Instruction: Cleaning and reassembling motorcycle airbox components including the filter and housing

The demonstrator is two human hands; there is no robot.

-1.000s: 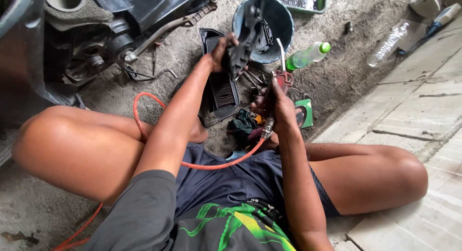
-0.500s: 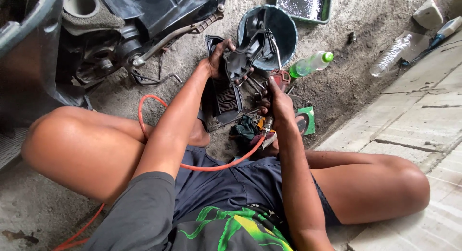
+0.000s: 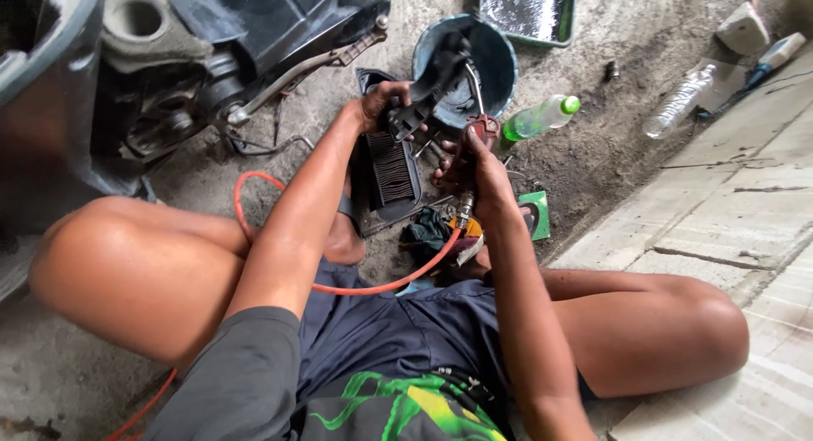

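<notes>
I sit on a dusty concrete floor [image 3: 593,153]. My right hand [image 3: 474,166] is clamped on an air blow gun [image 3: 472,145] with an orange hose [image 3: 373,284]; my left hand [image 3: 381,107] grips a black plastic part [image 3: 428,90] above the blue bucket [image 3: 500,56]. Beyond stands a motorcycle [image 3: 169,60].

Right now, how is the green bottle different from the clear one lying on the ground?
The green bottle has a green cap and looks full of green colour; the clear bottle is see-through and looks empty. The green bottle lies close to the blue bucket and the right hand; the clear bottle lies farther off, by the concrete slab. Both are plastic, lying on their sides on the dirt.
</notes>
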